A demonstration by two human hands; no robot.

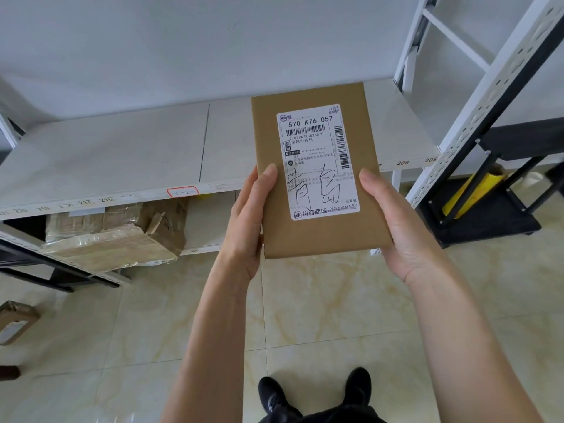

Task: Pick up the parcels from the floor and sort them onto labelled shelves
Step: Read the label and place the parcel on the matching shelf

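I hold a flat brown cardboard parcel (317,236) up in front of me, its white shipping label (317,161) facing me with handwritten characters on it. My left hand (248,221) grips its left edge, thumb on the front. On the right edge sits my right hand (393,221), also with its thumb on the front. Behind the parcel runs a white shelf board (122,154) with number stickers along its front edge and a red-framed tag (182,192).
A taped, battered cardboard box (116,236) lies on the lower shelf at the left. A white perforated upright (488,96) stands at the right, with a black rack holding a yellow roll (476,187) behind it. Another small parcel (15,322) lies on the tiled floor, far left.
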